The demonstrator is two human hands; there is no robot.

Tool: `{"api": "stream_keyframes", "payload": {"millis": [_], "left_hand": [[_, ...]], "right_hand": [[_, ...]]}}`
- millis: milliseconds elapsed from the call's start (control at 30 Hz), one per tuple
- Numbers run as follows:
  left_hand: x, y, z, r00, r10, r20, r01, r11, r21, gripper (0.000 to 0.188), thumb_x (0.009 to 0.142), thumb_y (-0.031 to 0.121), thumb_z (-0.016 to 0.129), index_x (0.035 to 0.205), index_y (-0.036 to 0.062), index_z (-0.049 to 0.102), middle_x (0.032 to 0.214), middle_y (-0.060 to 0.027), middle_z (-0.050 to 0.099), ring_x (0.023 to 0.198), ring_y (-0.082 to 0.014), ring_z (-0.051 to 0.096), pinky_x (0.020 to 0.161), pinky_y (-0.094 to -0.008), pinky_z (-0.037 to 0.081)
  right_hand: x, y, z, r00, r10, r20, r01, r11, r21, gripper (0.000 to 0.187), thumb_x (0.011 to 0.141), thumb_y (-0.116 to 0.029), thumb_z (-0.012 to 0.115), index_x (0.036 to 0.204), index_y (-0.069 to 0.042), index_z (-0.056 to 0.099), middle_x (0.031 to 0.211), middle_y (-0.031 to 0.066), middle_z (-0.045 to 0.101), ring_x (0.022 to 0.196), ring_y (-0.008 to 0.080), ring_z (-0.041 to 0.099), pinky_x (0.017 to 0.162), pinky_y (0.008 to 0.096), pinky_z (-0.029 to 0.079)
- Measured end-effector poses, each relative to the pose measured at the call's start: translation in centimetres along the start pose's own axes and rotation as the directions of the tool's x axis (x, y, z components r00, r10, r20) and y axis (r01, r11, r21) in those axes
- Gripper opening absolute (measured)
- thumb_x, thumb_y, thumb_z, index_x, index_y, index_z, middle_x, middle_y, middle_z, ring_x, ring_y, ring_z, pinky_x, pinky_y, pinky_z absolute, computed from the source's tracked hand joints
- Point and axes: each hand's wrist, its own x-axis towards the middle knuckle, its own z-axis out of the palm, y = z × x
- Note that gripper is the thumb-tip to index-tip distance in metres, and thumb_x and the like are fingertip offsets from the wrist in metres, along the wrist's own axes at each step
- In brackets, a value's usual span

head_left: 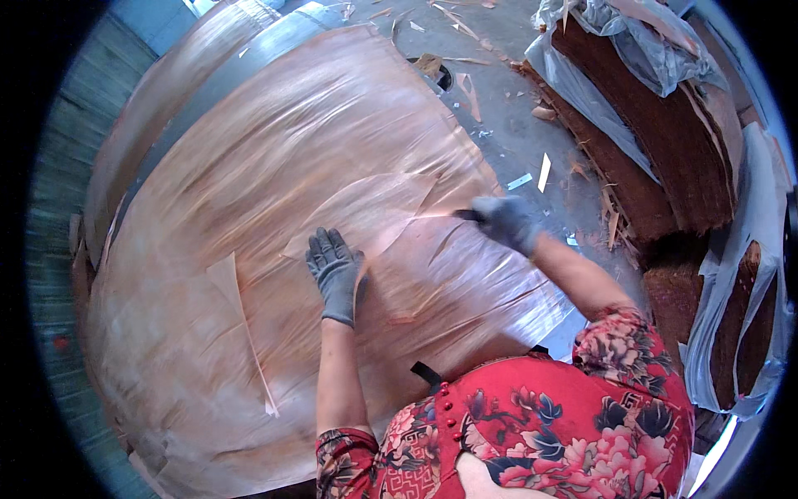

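A large, wrinkled sheet of tan wood veneer (299,141) spreads out before me. My left hand (337,274), in a grey glove, lies flat on it with the fingers stretched out. Under its fingertips and to the right is a separate piece of veneer (357,204) with a curved edge. My right hand (507,223), also gloved in grey, is closed around a dark-handled tool (469,215) near the sheet's right edge. Motion blurs that hand, and the tool's tip cannot be made out. A narrow pointed veneer strip (241,320) lies left of my left hand.
Bundles of dark brown veneer (665,158), partly wrapped in clear plastic (594,108), stand at the right. Veneer scraps (544,172) litter the grey floor (507,100). A round dark container (443,79) sits beyond the sheet. Green corrugated material (62,249) borders the left.
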Motion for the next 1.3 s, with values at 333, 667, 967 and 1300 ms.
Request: {"api": "stream_keyframes", "payload": {"millis": [333, 667, 967, 1300], "left_hand": [[-1.1, -0.5, -1.5, 0.995, -0.079, 0.061, 0.078, 0.997, 0.024, 0.070, 0.089, 0.037, 0.042, 0.144, -0.0014, 0.020, 0.151, -0.0232, 0.010, 0.140, -0.0397, 0.007, 0.112, -0.0510, 0.002], [-0.7, 0.2, -1.4, 0.992, -0.068, 0.109, 0.054, 0.991, 0.126, 0.070, 0.090, 0.032, 0.042, 0.144, -0.0033, 0.015, 0.151, -0.0241, 0.007, 0.140, -0.0391, 0.006, 0.113, -0.0488, 0.002], [-0.5, 0.7, -1.2, 0.997, 0.027, 0.072, -0.038, 0.987, 0.153, 0.070, 0.089, 0.029, 0.043, 0.143, -0.0056, 0.015, 0.151, -0.0239, 0.009, 0.140, -0.0399, 0.005, 0.112, -0.0500, 0.004], [-0.3, 0.0, -1.5, 0.994, 0.020, 0.108, -0.034, 0.991, 0.127, 0.069, 0.091, 0.031, 0.041, 0.143, -0.0064, 0.015, 0.151, -0.0245, 0.008, 0.140, -0.0398, 0.005, 0.112, -0.0497, 0.003]], "right_hand": [[4.8, -9.8, -1.0, 0.976, 0.162, 0.145, -0.217, 0.703, 0.677, 0.032, 0.088, -0.016, 0.048, 0.115, 0.001, 0.052, 0.096, 0.0250, 0.060, 0.090, 0.0418, 0.057, 0.080, 0.0465, 0.045], [8.6, -3.0, 1.7, 0.944, 0.164, -0.285, -0.015, 0.887, 0.461, 0.017, 0.075, -0.007, 0.062, 0.091, -0.004, 0.069, 0.085, 0.0175, 0.065, 0.074, 0.0313, 0.064, 0.067, 0.0363, 0.051], [-1.0, 17.2, -1.5, 0.765, 0.395, 0.508, -0.640, 0.381, 0.668, 0.034, 0.082, -0.022, 0.068, 0.112, -0.006, 0.064, 0.085, 0.0024, 0.065, 0.070, 0.0130, 0.056, 0.064, 0.0290, 0.047], [0.9, 16.8, -4.7, 0.700, 0.299, 0.648, -0.595, 0.746, 0.299, 0.021, 0.075, -0.023, 0.072, 0.082, -0.003, 0.068, 0.064, 0.0057, 0.062, 0.057, 0.0147, 0.056, 0.053, 0.0314, 0.044]]}}
